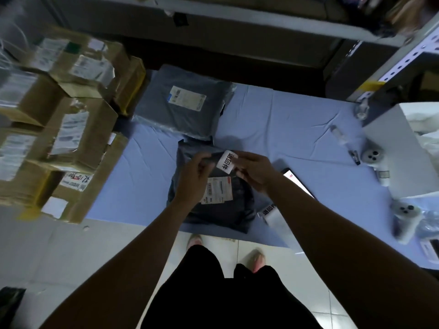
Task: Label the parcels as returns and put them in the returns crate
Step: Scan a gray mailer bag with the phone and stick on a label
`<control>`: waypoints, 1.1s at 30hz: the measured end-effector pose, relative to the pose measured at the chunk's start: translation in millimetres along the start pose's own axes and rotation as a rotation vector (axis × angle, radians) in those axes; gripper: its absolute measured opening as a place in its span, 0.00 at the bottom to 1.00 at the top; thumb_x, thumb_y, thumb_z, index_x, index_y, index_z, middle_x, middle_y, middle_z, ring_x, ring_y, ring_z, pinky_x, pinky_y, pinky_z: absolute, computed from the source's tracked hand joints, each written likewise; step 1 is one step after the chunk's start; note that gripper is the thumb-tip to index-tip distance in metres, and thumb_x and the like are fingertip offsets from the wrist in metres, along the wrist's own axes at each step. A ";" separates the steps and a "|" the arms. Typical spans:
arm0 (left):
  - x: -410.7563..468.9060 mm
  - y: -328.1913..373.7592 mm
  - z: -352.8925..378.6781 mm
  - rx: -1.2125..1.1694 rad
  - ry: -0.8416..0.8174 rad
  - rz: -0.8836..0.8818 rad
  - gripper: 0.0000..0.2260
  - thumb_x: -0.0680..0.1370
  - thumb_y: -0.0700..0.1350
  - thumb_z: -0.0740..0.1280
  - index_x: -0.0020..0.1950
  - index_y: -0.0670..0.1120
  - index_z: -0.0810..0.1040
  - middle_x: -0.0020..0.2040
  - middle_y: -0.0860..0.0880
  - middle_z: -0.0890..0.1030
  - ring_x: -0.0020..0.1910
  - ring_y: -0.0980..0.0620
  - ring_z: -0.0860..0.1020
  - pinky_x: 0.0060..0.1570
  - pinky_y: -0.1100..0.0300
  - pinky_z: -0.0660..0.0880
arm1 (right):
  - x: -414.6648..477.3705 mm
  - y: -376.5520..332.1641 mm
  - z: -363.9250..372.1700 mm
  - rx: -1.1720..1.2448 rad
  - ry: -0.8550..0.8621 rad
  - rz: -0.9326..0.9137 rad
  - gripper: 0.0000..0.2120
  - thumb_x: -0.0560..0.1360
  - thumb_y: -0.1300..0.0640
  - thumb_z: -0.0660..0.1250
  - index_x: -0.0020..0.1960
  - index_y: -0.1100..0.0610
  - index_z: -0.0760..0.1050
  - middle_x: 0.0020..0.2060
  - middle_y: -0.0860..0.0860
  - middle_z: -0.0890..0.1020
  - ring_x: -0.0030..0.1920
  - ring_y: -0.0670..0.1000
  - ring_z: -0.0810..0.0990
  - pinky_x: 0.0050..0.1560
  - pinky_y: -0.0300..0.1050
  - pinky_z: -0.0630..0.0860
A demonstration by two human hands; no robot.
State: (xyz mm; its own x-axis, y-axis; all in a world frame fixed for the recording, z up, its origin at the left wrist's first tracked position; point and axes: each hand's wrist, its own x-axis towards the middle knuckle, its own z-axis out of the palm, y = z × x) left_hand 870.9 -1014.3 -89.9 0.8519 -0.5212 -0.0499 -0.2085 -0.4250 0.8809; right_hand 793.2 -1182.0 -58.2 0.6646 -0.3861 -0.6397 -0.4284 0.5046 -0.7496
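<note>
We pinch a white label (227,161) between our left hand (193,178) and right hand (256,172), above a dark parcel (228,214) on the blue desk (285,129). The white crate (392,150) at right holds something pale and blurred.

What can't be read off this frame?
Head view only:
- Parcel top: hidden by left hand and right hand pinching the label.
- Shipping text: too small.
- Boxes: motion-blurred.
- Phone: partly covered by right forearm.
- White bin: cut off at right edge.
</note>
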 end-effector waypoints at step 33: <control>30.9 -9.6 -10.2 -0.253 -0.082 -0.214 0.12 0.73 0.39 0.76 0.39 0.57 0.84 0.37 0.56 0.85 0.38 0.55 0.85 0.42 0.56 0.82 | 21.8 18.9 34.1 -0.438 0.049 -0.060 0.24 0.73 0.64 0.74 0.67 0.56 0.75 0.53 0.59 0.83 0.50 0.58 0.84 0.48 0.55 0.82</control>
State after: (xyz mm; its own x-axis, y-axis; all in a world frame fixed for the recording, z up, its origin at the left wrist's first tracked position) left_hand 904.1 -1018.8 -95.1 0.8198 -0.5025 -0.2745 0.1051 -0.3393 0.9348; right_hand 820.5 -1154.6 -80.5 0.6709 -0.4458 -0.5926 -0.6162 0.1095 -0.7800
